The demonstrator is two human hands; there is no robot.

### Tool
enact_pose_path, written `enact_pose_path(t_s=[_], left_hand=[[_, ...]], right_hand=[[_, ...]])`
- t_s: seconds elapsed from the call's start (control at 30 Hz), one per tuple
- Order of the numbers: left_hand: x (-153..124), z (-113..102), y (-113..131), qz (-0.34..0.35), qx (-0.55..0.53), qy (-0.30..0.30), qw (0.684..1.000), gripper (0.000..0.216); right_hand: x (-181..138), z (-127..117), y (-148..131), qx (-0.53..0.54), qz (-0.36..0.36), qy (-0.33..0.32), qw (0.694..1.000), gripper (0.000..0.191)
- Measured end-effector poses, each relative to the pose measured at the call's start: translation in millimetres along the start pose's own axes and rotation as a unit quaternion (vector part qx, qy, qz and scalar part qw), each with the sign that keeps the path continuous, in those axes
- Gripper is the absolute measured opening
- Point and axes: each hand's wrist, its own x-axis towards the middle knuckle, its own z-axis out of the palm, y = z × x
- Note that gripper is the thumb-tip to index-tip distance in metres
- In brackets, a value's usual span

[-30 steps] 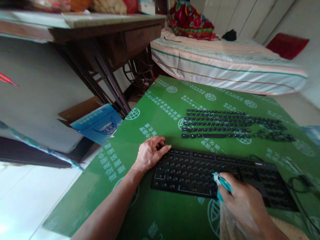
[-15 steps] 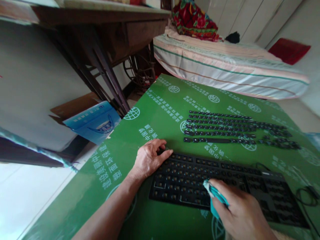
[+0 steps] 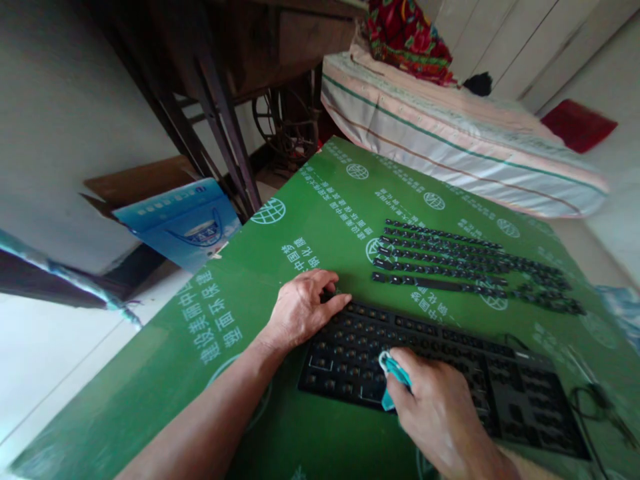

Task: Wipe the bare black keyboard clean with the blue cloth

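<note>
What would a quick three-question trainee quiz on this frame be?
1. True or false: the keyboard has all its switches covered.
2. The right hand holds: A) a teal cloth B) a screwdriver C) a brush.
3. Where do the loose keycaps lie?
Key: 1 false. 2 A. 3 In rows on the green sheet, beyond the keyboard.

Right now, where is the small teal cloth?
In the head view the teal cloth sits low, centre-right, pinched in the right hand against the keyboard; the left hand holds the keyboard's far-left corner.
</note>
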Motion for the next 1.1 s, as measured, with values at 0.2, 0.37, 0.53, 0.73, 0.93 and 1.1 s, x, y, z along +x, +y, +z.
enact_pose_path(t_s=[0.2, 0.37, 0.53, 0.73, 0.93, 1.1], left_hand=[[-1, 1, 0, 0.0, -0.001, 0.005, 1.0, 0.033], [-1, 2, -1, 0.005, 0.0, 0.004, 1.0, 0.034], [0, 2, -1, 0.007, 0.005, 0.002, 1.0, 0.032], [0, 1, 1, 0.003, 0.007, 0.0, 1.0, 0.031], [0, 1, 2, 0.004, 0.005, 0.001, 1.0, 0.032], [0, 0, 4, 0.0, 0.005, -0.005, 1.0, 0.031]], right_hand=[[8, -10, -16, -0.019, 0.02, -0.029, 0.999, 0.018], [5, -5, -9, 0.093, 0.012, -0.016, 0.995, 0.024], [4, 1, -4, 0.215, 0.026, -0.025, 0.976, 0.029], [4, -7, -1, 0.177, 0.015, -0.042, 0.983, 0.028], [10, -11, -4, 0.153, 0.016, -0.06, 0.986, 0.025], [12, -11, -8, 0.363, 0.017, -0.103, 0.926, 0.023]])
